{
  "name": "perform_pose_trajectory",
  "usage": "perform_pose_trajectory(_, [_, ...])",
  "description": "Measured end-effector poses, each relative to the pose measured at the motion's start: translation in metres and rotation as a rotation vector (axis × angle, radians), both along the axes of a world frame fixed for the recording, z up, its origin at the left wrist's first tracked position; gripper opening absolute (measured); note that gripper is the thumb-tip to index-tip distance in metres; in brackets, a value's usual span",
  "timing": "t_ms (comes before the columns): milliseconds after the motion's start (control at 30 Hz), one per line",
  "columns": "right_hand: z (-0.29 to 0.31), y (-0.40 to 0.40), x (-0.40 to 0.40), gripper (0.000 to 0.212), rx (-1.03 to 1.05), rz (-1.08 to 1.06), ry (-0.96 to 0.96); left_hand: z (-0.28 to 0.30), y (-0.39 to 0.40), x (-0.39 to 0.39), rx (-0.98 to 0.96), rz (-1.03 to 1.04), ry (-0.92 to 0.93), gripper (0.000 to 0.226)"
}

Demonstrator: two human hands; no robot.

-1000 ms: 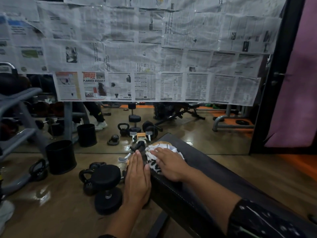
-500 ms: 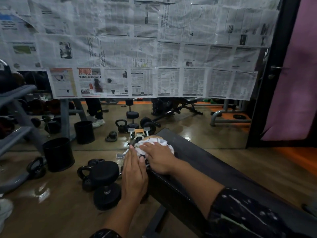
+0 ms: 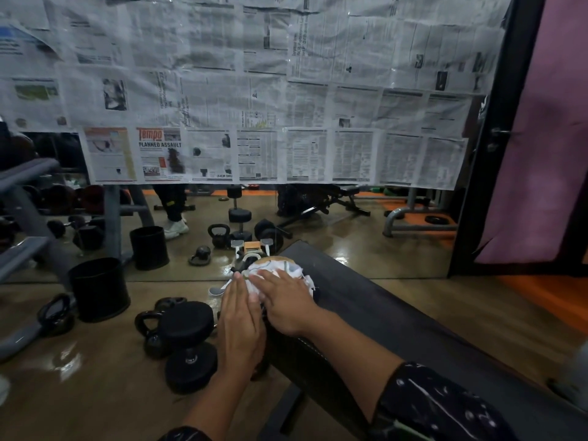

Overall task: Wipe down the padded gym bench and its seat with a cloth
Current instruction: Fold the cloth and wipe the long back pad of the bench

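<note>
Nearest, a dark sleeve with pale flecks [image 3: 439,409] on the right forearm, reaching forward over the long black padded gym bench [image 3: 397,329], which runs from the lower right toward the mirror. At the bench's far left corner, right hand [image 3: 286,305] laid flat with straight fingers, pressing down on a crumpled white cloth with dark print [image 3: 280,275]. Just beside it, touching along the fingers, left hand [image 3: 240,326] also flat and uncurled, palm against the bench's left edge, fingertips reaching the cloth's near side. Neither hand curled round anything.

On the glossy brown floor [image 3: 95,393] left of the bench, a black round-headed dumbbell standing on end [image 3: 189,343], with a black kettlebell [image 3: 152,329] touching it behind. Further left, a black cylindrical bin [image 3: 98,289] and another black kettlebell [image 3: 57,315] beside a grey rack frame [image 3: 22,198].

Beyond the cloth, a large wall mirror [image 3: 366,243] showing the reflected floor, weights and a second bench. Above, overlapping newspaper sheets [image 3: 254,90] taped across the upper mirror. At far right, a black door frame [image 3: 496,138] and a pink curtain [image 3: 547,138].
</note>
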State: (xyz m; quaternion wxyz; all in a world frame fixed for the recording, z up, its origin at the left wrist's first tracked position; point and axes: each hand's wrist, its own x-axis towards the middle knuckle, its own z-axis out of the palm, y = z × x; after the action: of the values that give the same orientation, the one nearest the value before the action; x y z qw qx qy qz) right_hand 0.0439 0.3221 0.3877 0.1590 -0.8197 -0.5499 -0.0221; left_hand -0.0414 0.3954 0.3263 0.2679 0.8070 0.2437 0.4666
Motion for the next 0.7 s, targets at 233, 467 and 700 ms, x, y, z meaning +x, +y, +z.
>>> perform_pose_trajectory(233, [-0.019, -0.047, 0.005, 0.046, 0.090, 0.096, 0.013, -0.004, -0.008, -0.005, -0.019, -0.017, -0.006, 0.069])
perform_pose_trajectory(467, [0.005, 0.003, 0.014, 0.048, 0.031, -0.070, 0.019, 0.000, -0.003, -0.003, -0.010, 0.013, -0.079, 0.067])
perform_pose_trajectory(700, [-0.022, -0.054, 0.008, 0.046, 0.081, 0.023, 0.039, -0.010, -0.005, 0.002, -0.005, 0.051, -0.138, 0.064])
